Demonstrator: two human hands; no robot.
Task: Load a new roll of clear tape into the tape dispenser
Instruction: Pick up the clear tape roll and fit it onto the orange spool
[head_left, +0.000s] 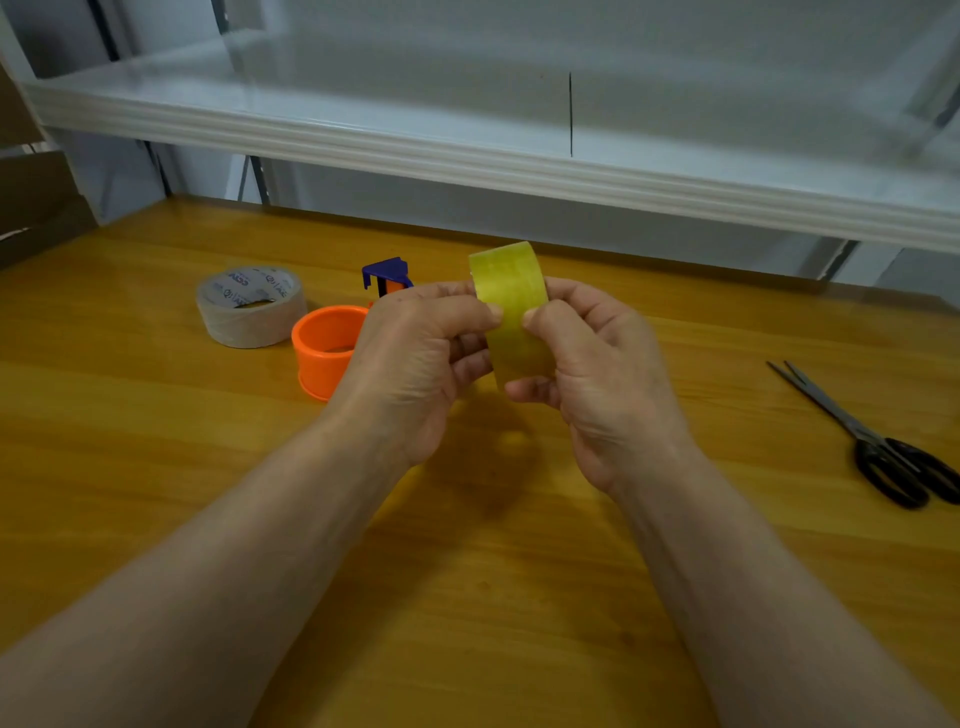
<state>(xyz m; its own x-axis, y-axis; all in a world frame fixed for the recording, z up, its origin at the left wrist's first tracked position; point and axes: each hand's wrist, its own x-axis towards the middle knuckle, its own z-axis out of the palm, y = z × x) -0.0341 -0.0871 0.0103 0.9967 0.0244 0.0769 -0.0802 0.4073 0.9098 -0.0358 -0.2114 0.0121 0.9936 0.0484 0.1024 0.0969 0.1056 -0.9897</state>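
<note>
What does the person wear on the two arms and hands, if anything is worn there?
Nothing is worn. The left hand and the right hand are bare: no gloves, no rings in view. The left forearm and the right forearm show no sleeve, watch or bracelet.
</note>
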